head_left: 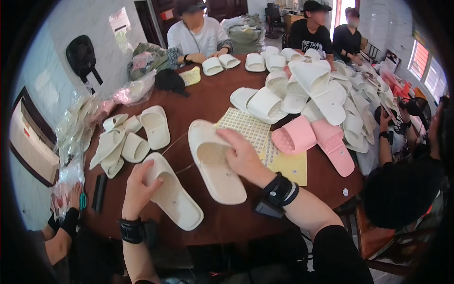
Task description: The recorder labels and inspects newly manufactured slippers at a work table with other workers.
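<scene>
My left hand (pixel 136 190) grips a cream-white slipper (pixel 182 206) by its toe strap, thumb over the strap. Up and to the right, my right hand (pixel 242 155) holds a second cream-white slipper (pixel 224 185) at the strap's side. Both slippers are tilted, soles toward me, toes pointing away, with a small mark on each insole. They are apart from each other above the table. Just beyond my right hand lies a yellow sheet of small stickers (pixel 242 124). A pink slipper (pixel 294 136) and its mate (pixel 335 146) rest partly on the yellow paper.
The brown table (pixel 194 97) bears a large white slipper pile (pixel 326 94) at right and a smaller group (pixel 137 147) at left. A black bar (pixel 98 193) lies near the left edge, beside plastic bags (pixel 71 175) and a co-worker's hand (pixel 75 195). Other people sit around.
</scene>
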A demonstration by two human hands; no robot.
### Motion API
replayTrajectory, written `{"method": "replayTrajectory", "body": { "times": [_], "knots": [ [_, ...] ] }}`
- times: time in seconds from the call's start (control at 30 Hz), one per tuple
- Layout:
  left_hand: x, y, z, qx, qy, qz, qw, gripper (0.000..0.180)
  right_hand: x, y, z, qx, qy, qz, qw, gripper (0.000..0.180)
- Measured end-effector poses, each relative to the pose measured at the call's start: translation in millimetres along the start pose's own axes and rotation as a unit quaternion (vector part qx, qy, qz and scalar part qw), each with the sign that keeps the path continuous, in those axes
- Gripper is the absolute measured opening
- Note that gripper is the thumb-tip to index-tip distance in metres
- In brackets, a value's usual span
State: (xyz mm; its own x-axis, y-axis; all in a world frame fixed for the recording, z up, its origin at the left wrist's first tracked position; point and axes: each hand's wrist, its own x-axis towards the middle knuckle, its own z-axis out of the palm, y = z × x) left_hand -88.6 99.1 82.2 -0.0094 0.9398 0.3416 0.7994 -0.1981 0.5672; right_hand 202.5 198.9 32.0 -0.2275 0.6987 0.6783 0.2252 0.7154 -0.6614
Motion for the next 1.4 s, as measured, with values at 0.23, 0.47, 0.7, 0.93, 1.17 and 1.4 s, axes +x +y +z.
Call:
{"method": "replayTrajectory", "body": {
  "times": [0.23, 0.47, 0.7, 0.93, 1.17, 1.4],
  "knots": [
    [-3, 4, 0, -0.024, -0.015, 0.015, 0.999, 0.055, 5, -2, -8, 0.022, 0.008, 0.072, 0.997, 0.046],
    [-1, 24, 10, 0.064, -0.06, 0.038, 0.995, 0.06, 5, -6, -8, 0.036, -0.008, 0.083, 0.996, 0.046],
    [10, 34, 26, 0.085, -0.043, 0.114, 0.989, 0.06, -3, 1, 1, -0.049, -0.024, -0.003, 0.999, 0.044],
    [13, 23, 44, 0.055, -0.079, 0.033, 0.995, 0.057, -12, 9, 7, -0.048, -0.118, 0.01, 0.992, 0.039],
    [-3, 1, 49, 0.035, -0.081, 0.022, 0.996, 0.058, -13, 9, 6, -0.09, -0.113, -0.018, 0.989, 0.035],
    [3, -25, 24, -0.13, -0.021, -0.058, 0.99, 0.04, -13, -5, 13, 0.007, -0.09, -0.031, 0.995, 0.018]
  ]
}}
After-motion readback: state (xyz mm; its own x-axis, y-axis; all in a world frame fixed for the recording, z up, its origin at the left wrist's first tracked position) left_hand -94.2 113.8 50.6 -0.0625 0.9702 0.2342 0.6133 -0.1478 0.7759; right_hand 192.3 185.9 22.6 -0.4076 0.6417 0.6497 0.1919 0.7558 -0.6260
